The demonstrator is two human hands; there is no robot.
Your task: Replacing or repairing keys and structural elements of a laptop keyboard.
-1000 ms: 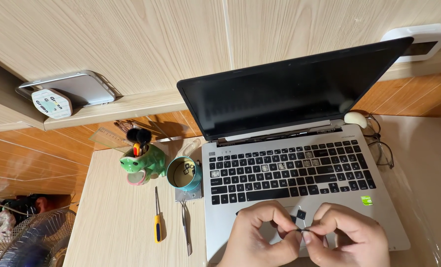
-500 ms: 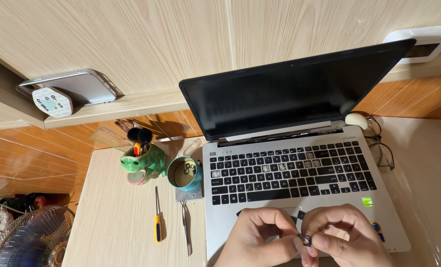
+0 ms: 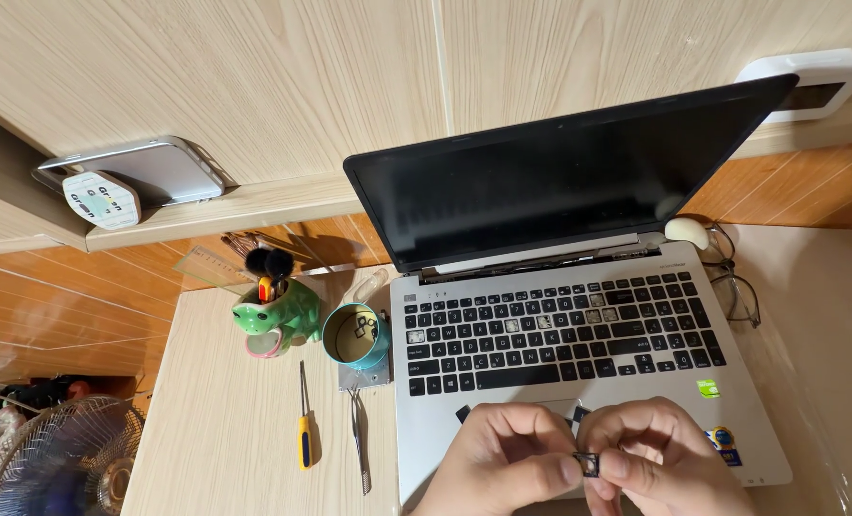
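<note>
Head view: my left hand (image 3: 512,463) and right hand (image 3: 660,459) pinched shut together on small black keycap (image 3: 588,464), above laptop (image 3: 579,330) front edge. Keycap long axis: cannot tell. Open tabletop (image 3: 215,420) left; screwdriver (image 3: 303,420) and tweezers (image 3: 359,440) lie lengthwise there.

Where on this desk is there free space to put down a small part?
Bare wood lies left of the screwdriver, below the frog pot. Crowded: around the cup and tweezers, beside the laptop.

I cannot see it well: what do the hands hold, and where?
A small black key cap, pinched at its edges between fingertips of the left hand and right hand.
</note>
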